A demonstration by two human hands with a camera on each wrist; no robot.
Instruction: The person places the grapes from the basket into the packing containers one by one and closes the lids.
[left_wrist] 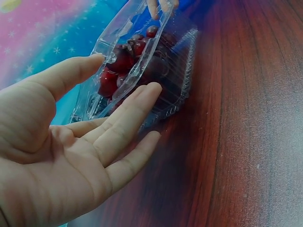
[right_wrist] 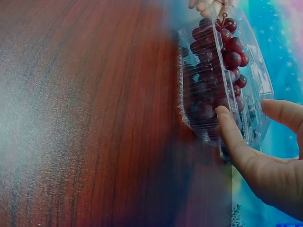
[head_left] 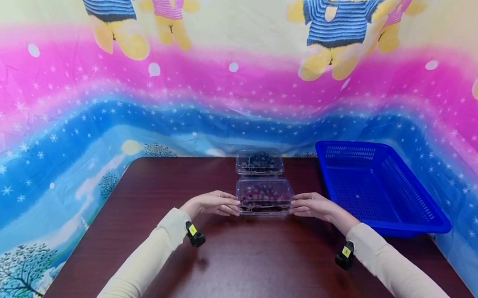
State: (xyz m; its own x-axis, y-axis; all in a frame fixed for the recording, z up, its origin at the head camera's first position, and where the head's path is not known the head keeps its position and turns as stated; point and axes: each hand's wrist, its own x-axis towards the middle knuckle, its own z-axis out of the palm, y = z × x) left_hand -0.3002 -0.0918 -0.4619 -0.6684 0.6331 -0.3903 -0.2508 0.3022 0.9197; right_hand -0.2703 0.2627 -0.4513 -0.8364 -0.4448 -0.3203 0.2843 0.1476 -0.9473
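A clear plastic clamshell box of red grapes stands on the table in the head view. My left hand is at its left end, fingers nearly straight. In the left wrist view, that thumb reaches the rim of the box and the fingertips lie along its side. At the opposite end is my right hand; the right wrist view shows its forefinger against the side and its thumb spread near the lid. Just behind stands a second clear box with dark grapes, its near edge right by the first.
A blue perforated plastic basket stands at the right rear of the dark red wooden table. Behind the table hangs a printed cloth with bears and snowflakes. A small black camera sits on each wrist.
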